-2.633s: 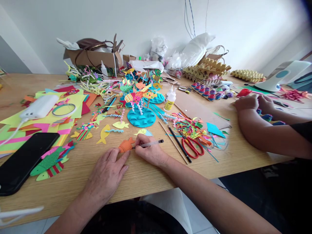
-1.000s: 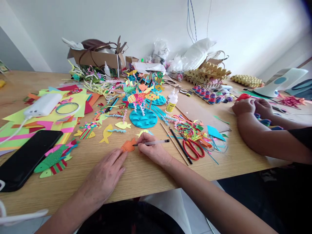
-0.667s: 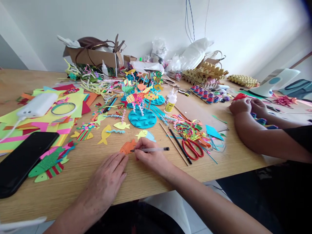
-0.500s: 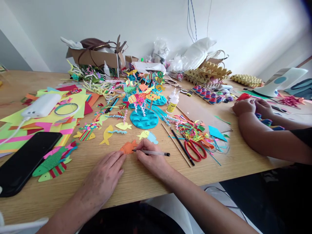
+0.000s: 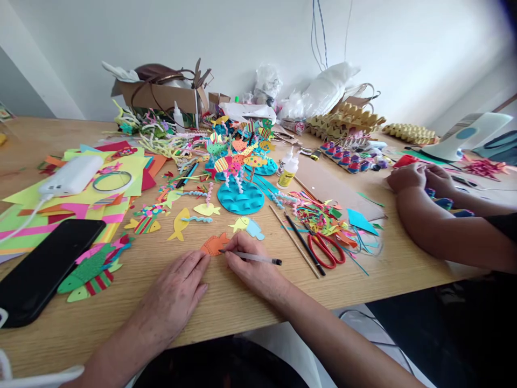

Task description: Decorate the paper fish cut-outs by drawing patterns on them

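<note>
An orange paper fish (image 5: 215,244) with dark pen marks lies flat on the wooden table. My left hand (image 5: 177,285) rests on the table, fingers stretched out, with the fingertips on the fish's near left edge. My right hand (image 5: 250,264) pinches a pen (image 5: 258,258) with a clear barrel and dark end, its tip at the fish's tail side. Just beyond lie a yellow and blue paper fish (image 5: 246,226), a yellow fish (image 5: 180,224) with a curled blue pipe cleaner, and a pale yellow fish (image 5: 207,209). A blue wavy base (image 5: 240,198) carries several decorated fish on twisted stems.
Red scissors (image 5: 326,251), a black pencil (image 5: 305,245) and a wooden stick (image 5: 294,240) lie right, beside paper scraps (image 5: 323,215). Glue bottles (image 5: 287,173) stand behind. A phone (image 5: 48,269) and coloured paper (image 5: 20,202) lie left. At right, another person's hands (image 5: 407,177) work over painted egg carton.
The view has shifted very slightly, so everything sits a little further right. My hands and the pen keep almost the same place on the orange fish.
</note>
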{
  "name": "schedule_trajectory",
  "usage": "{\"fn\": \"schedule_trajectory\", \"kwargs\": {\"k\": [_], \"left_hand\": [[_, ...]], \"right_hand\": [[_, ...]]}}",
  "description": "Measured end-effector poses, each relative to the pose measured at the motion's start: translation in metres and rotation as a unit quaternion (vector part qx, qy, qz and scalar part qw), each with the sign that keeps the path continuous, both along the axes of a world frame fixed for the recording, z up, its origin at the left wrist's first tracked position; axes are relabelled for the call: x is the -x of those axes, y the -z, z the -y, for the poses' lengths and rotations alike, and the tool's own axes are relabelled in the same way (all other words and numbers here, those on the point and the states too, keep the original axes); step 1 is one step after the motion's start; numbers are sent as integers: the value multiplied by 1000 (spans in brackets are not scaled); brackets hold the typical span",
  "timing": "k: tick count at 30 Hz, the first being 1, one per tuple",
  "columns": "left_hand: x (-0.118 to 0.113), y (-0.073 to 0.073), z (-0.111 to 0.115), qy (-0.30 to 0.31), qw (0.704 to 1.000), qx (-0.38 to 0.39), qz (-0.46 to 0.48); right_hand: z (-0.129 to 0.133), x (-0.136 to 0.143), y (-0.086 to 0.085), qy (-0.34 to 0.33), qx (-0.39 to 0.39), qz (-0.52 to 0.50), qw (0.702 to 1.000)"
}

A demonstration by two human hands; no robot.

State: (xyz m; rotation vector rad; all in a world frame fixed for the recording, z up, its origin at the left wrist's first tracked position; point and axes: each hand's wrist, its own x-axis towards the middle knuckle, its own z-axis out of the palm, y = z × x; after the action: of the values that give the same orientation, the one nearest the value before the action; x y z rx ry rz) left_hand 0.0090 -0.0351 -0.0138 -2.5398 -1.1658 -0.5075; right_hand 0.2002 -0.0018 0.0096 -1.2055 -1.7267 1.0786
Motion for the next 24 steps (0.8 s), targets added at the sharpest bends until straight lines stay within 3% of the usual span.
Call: {"fn": "schedule_trajectory", "kwargs": {"k": [11, 15, 19, 24], "left_hand": [[7, 0, 3, 15, 997, 76, 26], [8, -6, 2, 9, 988, 118, 96], [11, -15, 3, 3, 979, 100, 176], [13, -25, 9, 46, 982, 96, 158]], "right_hand": [[2, 0, -3, -11, 3, 23, 1000], [2, 0, -3, -6, -3, 21, 1000], [1, 0, -1, 5, 6, 13, 1000], [3, 0, -2, -4, 8, 2, 1000]]}}
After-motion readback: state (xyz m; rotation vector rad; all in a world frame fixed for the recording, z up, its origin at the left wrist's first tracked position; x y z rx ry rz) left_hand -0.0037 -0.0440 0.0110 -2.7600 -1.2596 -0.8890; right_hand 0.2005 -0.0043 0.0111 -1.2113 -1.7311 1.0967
